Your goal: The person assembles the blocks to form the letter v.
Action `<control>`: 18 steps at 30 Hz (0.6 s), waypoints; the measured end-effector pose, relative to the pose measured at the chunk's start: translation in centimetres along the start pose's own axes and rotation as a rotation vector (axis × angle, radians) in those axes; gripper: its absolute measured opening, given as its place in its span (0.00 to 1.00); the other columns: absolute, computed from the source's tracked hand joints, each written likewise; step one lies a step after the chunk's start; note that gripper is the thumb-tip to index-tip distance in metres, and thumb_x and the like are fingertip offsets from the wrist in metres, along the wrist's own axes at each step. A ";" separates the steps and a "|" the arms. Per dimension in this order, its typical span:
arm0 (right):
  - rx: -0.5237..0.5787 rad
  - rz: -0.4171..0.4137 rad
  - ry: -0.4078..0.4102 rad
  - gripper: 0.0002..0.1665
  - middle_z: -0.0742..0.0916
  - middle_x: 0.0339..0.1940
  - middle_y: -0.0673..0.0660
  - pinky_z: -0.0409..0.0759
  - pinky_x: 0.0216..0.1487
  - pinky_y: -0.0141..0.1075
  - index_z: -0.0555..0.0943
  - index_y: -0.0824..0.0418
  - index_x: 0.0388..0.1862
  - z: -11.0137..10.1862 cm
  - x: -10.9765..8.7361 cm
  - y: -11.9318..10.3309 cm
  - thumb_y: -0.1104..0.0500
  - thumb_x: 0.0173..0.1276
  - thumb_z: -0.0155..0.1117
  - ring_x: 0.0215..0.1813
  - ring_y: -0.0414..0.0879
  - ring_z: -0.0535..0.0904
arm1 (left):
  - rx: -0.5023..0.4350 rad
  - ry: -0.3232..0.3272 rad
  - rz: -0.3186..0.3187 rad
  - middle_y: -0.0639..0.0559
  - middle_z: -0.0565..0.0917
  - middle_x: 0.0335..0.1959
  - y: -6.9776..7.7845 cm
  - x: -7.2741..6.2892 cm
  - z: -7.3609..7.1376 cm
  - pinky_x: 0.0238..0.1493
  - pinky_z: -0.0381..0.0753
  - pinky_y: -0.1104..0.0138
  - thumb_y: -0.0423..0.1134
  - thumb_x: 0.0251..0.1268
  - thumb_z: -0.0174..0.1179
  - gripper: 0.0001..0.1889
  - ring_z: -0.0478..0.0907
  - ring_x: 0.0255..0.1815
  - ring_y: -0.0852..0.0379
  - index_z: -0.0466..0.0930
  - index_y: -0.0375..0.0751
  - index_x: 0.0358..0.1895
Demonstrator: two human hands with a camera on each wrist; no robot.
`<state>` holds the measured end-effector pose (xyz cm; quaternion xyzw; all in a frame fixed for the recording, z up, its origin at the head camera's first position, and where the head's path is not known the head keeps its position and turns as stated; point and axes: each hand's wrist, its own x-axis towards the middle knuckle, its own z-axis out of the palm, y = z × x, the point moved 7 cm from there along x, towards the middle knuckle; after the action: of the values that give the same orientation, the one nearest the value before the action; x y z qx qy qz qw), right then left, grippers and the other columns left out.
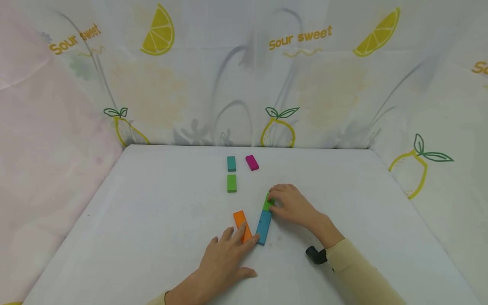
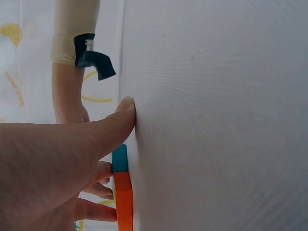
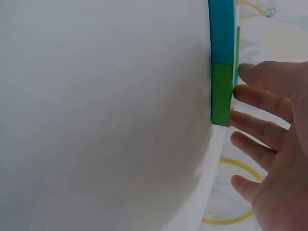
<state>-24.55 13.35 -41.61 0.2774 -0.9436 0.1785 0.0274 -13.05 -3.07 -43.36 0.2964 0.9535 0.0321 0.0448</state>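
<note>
In the head view my left hand (image 1: 225,258) lies with spread fingers, its fingertips touching the orange block (image 1: 239,218) and the near end of the blue block (image 1: 264,226). The left wrist view shows the thumb (image 2: 120,120) held apart from the orange block (image 2: 123,202). My right hand (image 1: 293,205) reaches over a green block (image 1: 266,204), which lies end to end with the blue one. Seen from the right wrist, thumb and fingers (image 3: 264,103) touch or hover at the upper edge of that green block (image 3: 222,94), fairly straight. The orange and blue blocks slant toward each other at their near ends.
Farther back on the white table (image 1: 152,203) lie a teal block (image 1: 231,164), another green block (image 1: 231,183) and a magenta block (image 1: 252,162). A black wrist device (image 1: 316,255) sticks out by the right sleeve. Lemon-printed cloth (image 1: 244,84) rises behind the table.
</note>
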 end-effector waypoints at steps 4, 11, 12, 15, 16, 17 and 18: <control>0.000 -0.013 -0.010 0.09 0.87 0.54 0.55 0.70 0.70 0.53 0.86 0.56 0.43 -0.2 0.7 0.2 0.57 0.64 0.69 0.63 0.54 0.78 | 0.003 -0.007 -0.006 0.48 0.70 0.73 0.0 0.1 0.1 0.47 0.83 0.47 0.74 0.52 0.60 0.42 0.72 0.66 0.42 0.66 0.68 0.72; 0.043 0.020 -0.004 0.13 0.86 0.56 0.57 0.71 0.70 0.53 0.84 0.59 0.49 -0.6 2.0 0.9 0.59 0.66 0.67 0.64 0.55 0.77 | -0.002 -0.024 -0.017 0.48 0.70 0.73 -0.1 0.2 0.2 0.48 0.83 0.46 0.74 0.52 0.60 0.42 0.72 0.66 0.41 0.65 0.69 0.72; 0.051 0.027 -0.005 0.13 0.86 0.56 0.57 0.71 0.70 0.53 0.84 0.59 0.50 -0.6 2.1 1.0 0.59 0.66 0.66 0.64 0.55 0.77 | -0.006 -0.031 -0.018 0.48 0.70 0.73 -0.1 0.2 0.2 0.49 0.83 0.45 0.74 0.52 0.60 0.42 0.72 0.66 0.41 0.65 0.69 0.72; 0.074 0.054 -0.013 0.16 0.85 0.58 0.57 0.71 0.70 0.53 0.83 0.59 0.53 -0.5 2.6 1.5 0.58 0.68 0.65 0.65 0.56 0.76 | -0.027 -0.060 -0.025 0.48 0.69 0.74 -0.1 0.2 0.4 0.51 0.82 0.44 0.74 0.52 0.60 0.42 0.71 0.67 0.41 0.64 0.70 0.73; 0.078 0.062 -0.014 0.16 0.85 0.59 0.57 0.71 0.70 0.54 0.82 0.59 0.54 -0.4 2.8 1.6 0.58 0.68 0.64 0.65 0.56 0.76 | -0.033 -0.067 -0.027 0.48 0.68 0.74 -0.1 0.2 0.4 0.51 0.82 0.43 0.74 0.52 0.60 0.42 0.70 0.68 0.41 0.64 0.70 0.73; 0.082 0.068 -0.015 0.17 0.84 0.60 0.58 0.71 0.71 0.54 0.82 0.59 0.55 -0.4 2.9 1.8 0.58 0.68 0.63 0.66 0.56 0.76 | -0.037 -0.071 -0.028 0.48 0.68 0.74 -0.1 0.2 0.4 0.52 0.82 0.43 0.74 0.52 0.60 0.42 0.70 0.68 0.40 0.64 0.70 0.73; 0.082 0.074 -0.017 0.17 0.84 0.60 0.58 0.70 0.71 0.54 0.82 0.58 0.56 -0.3 3.2 2.0 0.58 0.69 0.63 0.66 0.56 0.75 | -0.039 -0.075 -0.029 0.48 0.68 0.74 -0.1 0.2 0.4 0.52 0.81 0.43 0.74 0.53 0.60 0.42 0.70 0.68 0.40 0.63 0.70 0.73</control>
<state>-28.30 13.39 -41.51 0.2447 -0.9453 0.2157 0.0013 -13.25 -3.05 -43.78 0.2827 0.9545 0.0389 0.0868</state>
